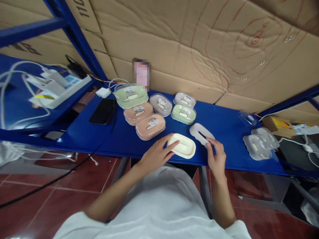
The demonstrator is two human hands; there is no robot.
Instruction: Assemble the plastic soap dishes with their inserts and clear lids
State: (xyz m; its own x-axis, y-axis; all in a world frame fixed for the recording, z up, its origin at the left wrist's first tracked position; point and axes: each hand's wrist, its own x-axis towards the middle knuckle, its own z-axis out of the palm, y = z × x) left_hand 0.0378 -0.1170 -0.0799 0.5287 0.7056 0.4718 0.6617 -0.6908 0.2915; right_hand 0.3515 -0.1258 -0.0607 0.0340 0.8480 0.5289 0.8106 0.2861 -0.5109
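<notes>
My left hand [158, 152] rests on the left end of a cream oval dish [186, 146], its fingers over the rim and the dish lying flat near the table's front edge. My right hand [217, 157] is closed in a pinch at the right end of a grey oval piece with a wavy edge [195, 130]. From its fingertips a thin black stick [202, 135] reaches across that piece; its far end is too small to make out. Just behind stand a green lidded box [183, 114] and a peach lidded box [151, 126], both with clear covers and round labels.
More lidded boxes stand behind: peach [138, 113], large green [131, 96], grey [160, 104]. Grey clear-lidded boxes [258, 146] and a loose clear lid [247, 118] lie right. A black phone [102, 111], a cable [92, 154] and a power strip [62, 93] are left. Cardboard [159, 39] walls the back.
</notes>
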